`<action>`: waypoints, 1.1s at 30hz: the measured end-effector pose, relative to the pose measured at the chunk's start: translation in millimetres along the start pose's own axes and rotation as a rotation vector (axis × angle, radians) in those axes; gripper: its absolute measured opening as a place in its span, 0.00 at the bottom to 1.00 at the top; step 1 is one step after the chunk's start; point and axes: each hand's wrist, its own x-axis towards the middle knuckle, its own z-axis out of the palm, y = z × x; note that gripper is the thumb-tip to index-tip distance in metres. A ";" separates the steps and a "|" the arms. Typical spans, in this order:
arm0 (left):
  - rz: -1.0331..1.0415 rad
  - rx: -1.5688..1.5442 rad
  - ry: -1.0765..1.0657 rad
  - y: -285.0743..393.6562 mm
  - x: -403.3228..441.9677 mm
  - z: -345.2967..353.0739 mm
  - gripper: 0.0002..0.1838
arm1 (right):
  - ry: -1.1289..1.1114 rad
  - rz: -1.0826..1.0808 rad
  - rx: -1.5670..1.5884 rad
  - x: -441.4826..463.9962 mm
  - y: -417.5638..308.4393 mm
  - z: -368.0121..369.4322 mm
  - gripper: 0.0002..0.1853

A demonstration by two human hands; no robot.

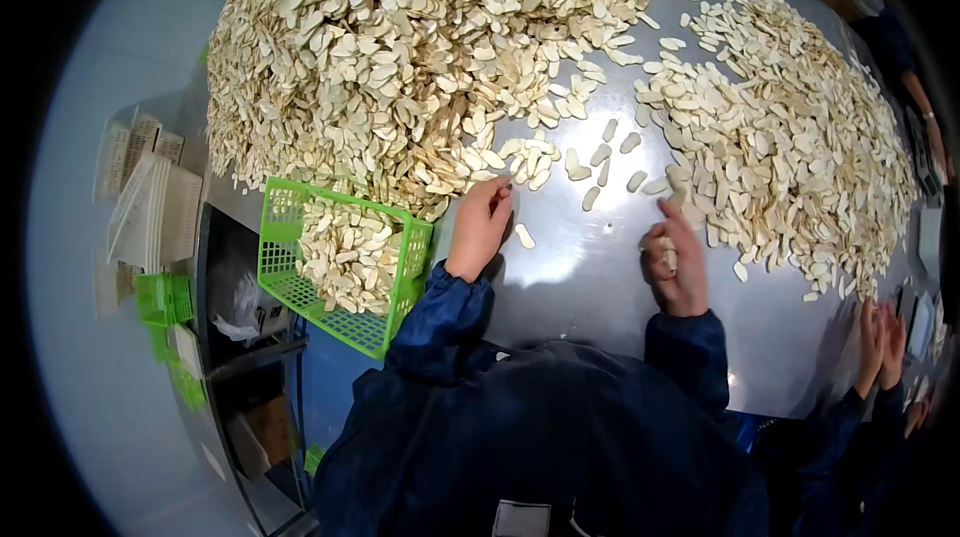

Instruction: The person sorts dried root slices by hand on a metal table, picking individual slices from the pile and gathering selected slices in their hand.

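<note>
The right hand grips a slice. I can't tell if the left hand holds one. A big pile sits at the left hand's eleven o'clock.

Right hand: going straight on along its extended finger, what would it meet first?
Probably the beige slice just ahead of the right hand, though the finger's height above the metal table is unclear.

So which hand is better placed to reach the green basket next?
Likely the left hand: it's close to the green basket; the right hand, holding pale slices, is farther away.
</note>
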 end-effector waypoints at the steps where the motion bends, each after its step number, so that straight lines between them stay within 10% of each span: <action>1: 0.000 0.041 0.019 4.7 2.8 -0.5 0.17 | 0.087 -0.127 -0.080 4.3 -12.0 -7.5 0.29; 19: -0.030 0.279 0.087 31.3 33.7 28.2 0.05 | -0.214 0.193 -0.063 -0.6 29.5 23.6 0.12; 24: 0.111 -0.167 -0.273 84.9 -1.3 3.2 0.12 | -0.130 0.366 0.085 -6.1 30.9 53.8 0.17; 33: 0.217 0.406 0.175 33.4 9.1 62.3 0.33 | -0.368 0.500 0.339 -23.3 22.7 24.7 0.10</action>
